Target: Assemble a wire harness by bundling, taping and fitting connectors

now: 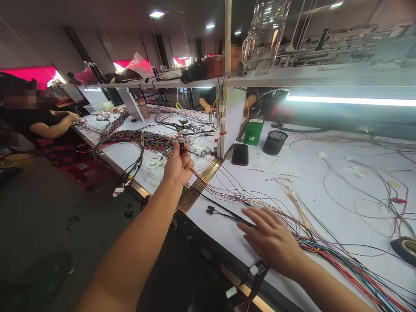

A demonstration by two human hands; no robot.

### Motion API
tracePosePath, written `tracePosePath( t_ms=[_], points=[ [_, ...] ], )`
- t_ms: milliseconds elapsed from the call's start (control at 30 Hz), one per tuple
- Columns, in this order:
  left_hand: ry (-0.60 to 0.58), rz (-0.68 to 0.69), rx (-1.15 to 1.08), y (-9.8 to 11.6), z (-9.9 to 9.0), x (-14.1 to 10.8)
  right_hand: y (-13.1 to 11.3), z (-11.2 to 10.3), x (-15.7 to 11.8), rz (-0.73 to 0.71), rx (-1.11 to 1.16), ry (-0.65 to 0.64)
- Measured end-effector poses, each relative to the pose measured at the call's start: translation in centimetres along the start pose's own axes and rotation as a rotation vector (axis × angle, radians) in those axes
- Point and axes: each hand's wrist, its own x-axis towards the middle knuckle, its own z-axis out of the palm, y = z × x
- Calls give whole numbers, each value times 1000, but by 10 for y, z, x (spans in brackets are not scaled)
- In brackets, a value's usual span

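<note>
My left hand (178, 167) is raised over the seam between two tables, its fingers closed around a small black connector (182, 148) and several thin wires. Those wires run right to a long wire harness (338, 255) of red, blue, yellow and black strands on the white table. Over the harness lies my right hand (271, 240), palm down with fingers stretched out. Left of its fingertips sits a black plug (210, 210) on dark leads. White connectors (231, 292) hang at the table's front edge, below my right hand.
A large wire bundle (136, 141) covers the left table. Behind the harness are a phone (239, 154), a green box (253, 131) and a mesh cup (274, 142). Black tape (404, 249) lies far right. A shelf (308, 76) crosses above. A co-worker (29, 104) handles wires at left.
</note>
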Motion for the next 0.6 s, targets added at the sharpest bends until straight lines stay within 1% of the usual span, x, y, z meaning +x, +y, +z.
tracePosePath(
  t_ms=[33, 100, 167, 233, 300, 400, 500, 600],
  points=[
    [-1, 1, -2, 0, -1, 0, -2, 10, 4, -34, 33, -52],
    [-5, 8, -2, -1, -2, 0, 3, 29, 9, -19, 58, -129],
    [3, 10, -4, -5, -2, 0, 16, 43, 12, 49, 46, -150],
    [18, -5, -7, -10, -2, 0, 31, 50, 13, 89, 36, -143],
    [27, -24, -7, -16, 0, 0, 42, 48, 8, 77, 55, -147],
    [32, -43, -3, -26, 4, -4, 53, 35, -10, 45, 81, -171],
    [43, -78, -9, -38, 9, -10, 59, 20, -34, 50, 73, -207],
    [50, -114, -22, -46, 14, -13, 60, 13, -42, 70, 60, -212]
  ],
)
